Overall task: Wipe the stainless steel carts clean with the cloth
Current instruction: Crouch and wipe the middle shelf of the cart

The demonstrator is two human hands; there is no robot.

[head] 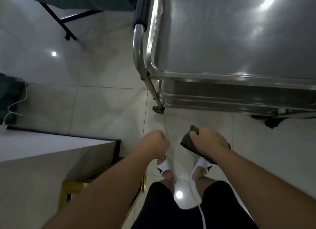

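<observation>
A stainless steel cart [222, 75] fills the upper right, with a shiny top tray, a lower shelf and a tubular handle with a dark grip at its left end. My right hand [208, 140] hangs in front of the cart's near edge and grips a dark folded cloth [187, 141], which sticks out to the left and under the hand. My left hand [156, 141] is beside it, fingers curled into a fist, holding nothing that I can see. Both hands are below and short of the cart, not touching it.
A white table corner with a dark edge [71, 143] is at the left, close to my left forearm. A black-framed stand [68, 25] stands at the upper left. The floor is pale tile [102, 109]. A cart castor [158, 109] sits near my feet.
</observation>
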